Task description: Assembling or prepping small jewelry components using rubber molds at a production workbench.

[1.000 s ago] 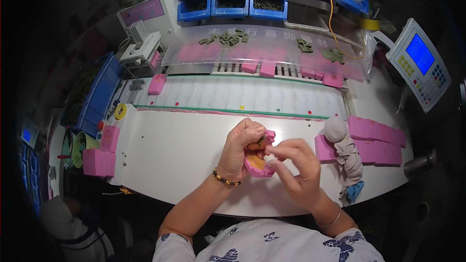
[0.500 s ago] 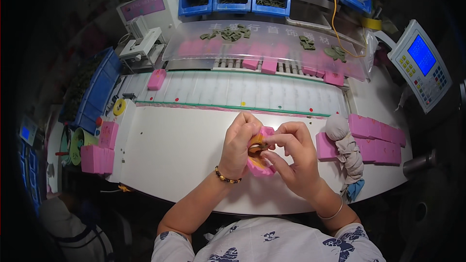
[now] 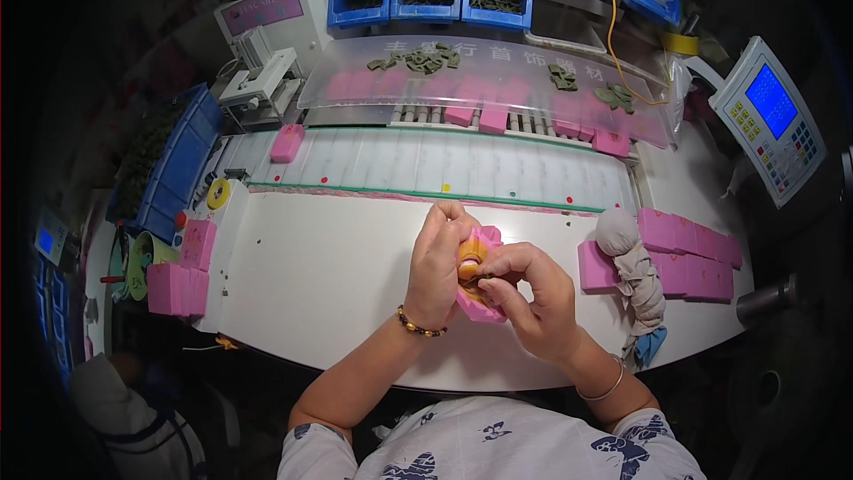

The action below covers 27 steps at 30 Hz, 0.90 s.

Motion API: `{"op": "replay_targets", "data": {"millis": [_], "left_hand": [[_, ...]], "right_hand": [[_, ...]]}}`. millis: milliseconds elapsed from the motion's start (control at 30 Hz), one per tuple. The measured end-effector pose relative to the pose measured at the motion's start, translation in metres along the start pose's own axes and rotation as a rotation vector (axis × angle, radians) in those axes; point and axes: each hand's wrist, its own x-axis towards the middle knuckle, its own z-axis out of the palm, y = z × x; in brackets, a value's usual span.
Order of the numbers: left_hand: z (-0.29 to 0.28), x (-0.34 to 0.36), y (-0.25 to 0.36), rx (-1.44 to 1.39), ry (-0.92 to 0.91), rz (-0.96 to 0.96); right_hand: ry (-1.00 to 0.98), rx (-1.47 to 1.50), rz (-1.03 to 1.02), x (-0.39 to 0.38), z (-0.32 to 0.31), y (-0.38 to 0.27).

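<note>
My left hand (image 3: 435, 258) is wrapped round a pink rubber mould (image 3: 484, 309), bent open above the white table. Its hollow inside shows orange-yellow, with a paler rounded part in the middle. My right hand (image 3: 538, 298) comes in from the right, thumb and forefinger pinched close together at the mould's opening. A small dark bit shows at those fingertips, too small to make out. The other fingers are curled, and they hide part of the mould's right side.
More pink blocks (image 3: 689, 276) stand at right beside a cloth-wrapped bundle (image 3: 638, 280); others (image 3: 178, 291) stand at left. Behind the white table (image 3: 320, 284) runs a pale slatted strip (image 3: 400, 160). Green pieces (image 3: 426, 60) lie on a clear cover. A keypad screen (image 3: 771, 107) stands at right.
My right fingers have closed in on the mould's opening and pinch more tightly. The mould has turned slightly, and its orange inside shows more. Both hands have shifted a little.
</note>
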Motion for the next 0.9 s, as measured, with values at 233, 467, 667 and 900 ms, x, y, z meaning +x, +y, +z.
{"op": "replay_targets", "data": {"millis": [233, 467, 667, 900], "left_hand": [[0.002, -0.001, -0.003, -0.168, 0.093, -0.095], [-0.001, 0.001, 0.005, -0.313, 0.081, -0.284], [-0.004, -0.007, 0.016, 0.015, -0.361, -0.345], [0.002, -0.010, 0.013, 0.084, -0.434, -0.326]], "right_hand": [[-0.008, -0.199, -0.264, -0.001, 0.002, -0.004], [0.128, -0.372, -0.526, -0.001, -0.003, -0.006], [0.195, -0.726, -0.801, 0.006, -0.043, -0.001], [0.064, -0.675, -0.703, -0.006, -0.050, 0.004]]}}
